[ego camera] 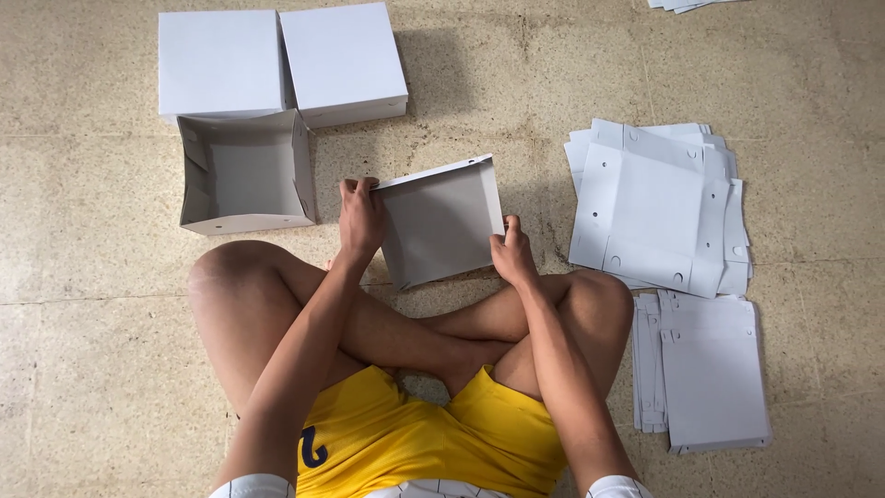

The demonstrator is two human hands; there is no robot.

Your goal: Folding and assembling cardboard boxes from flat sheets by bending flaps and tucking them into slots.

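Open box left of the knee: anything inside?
The open white box shows only its bare floor, folded corner flaps and walls; no contents. The near wall hides a strip of the floor. Both hands are on another half-folded box.

two closed white boxes sit side by side on the speckled tile floor, touching each other. just in front of them an open white box rests on its side with its hollow facing up toward the camera, its back edge against the closed pair. to the right lies a fanned stack of flat white cardboard blanks with small round holes. nearer, just below that stack, is a second pile of flat white sheets. a corner of more white sheets shows at the top edge.
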